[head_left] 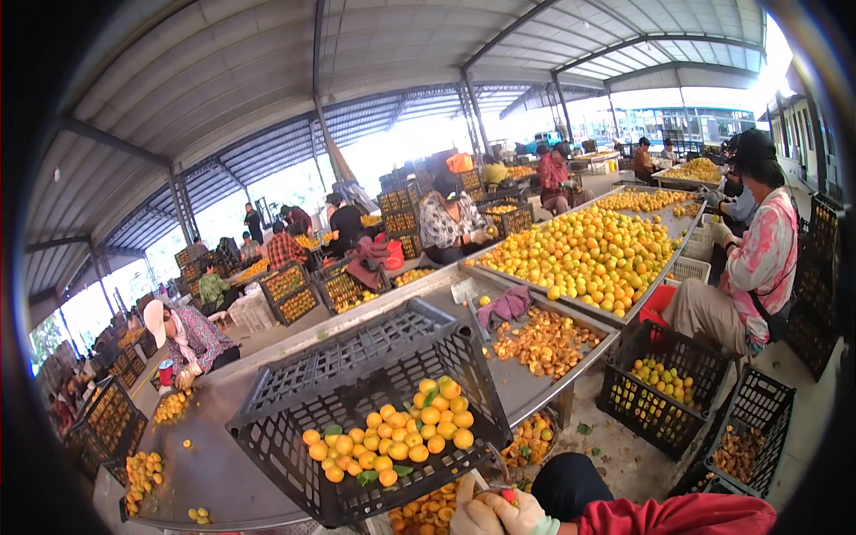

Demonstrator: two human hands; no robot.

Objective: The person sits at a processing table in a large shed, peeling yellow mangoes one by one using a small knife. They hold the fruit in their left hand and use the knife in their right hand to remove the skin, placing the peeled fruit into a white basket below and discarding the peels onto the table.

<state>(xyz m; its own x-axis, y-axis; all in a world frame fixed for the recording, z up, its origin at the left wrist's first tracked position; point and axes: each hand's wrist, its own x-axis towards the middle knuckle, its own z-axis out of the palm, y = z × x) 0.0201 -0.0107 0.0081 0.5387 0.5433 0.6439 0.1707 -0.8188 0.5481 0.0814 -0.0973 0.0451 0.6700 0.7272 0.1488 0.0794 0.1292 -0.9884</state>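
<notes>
At the lower edge my two gloved hands are close together, in pale work gloves. My left hand [475,511] is closed, with its fingers curled; what it holds is hidden. Beside it my right hand [522,514] is closed round a small object with a red part [508,495] showing, its kind unclear. Just behind my hands lie cut orange fruit pieces [428,510]. Above them a black plastic crate [366,357] lies tipped on its side on the metal table, open toward me. Whole yellow-orange fruits [401,432] with a few green leaves spill to its lower side.
A metal table [218,464] runs left. Beyond, whole fruit [588,254] and cut pieces [546,343] cover another tabletop, near a purple cloth [504,306]. Black crates [655,388] stand on the floor at right. A co-worker [758,241] sits there; others work farther back.
</notes>
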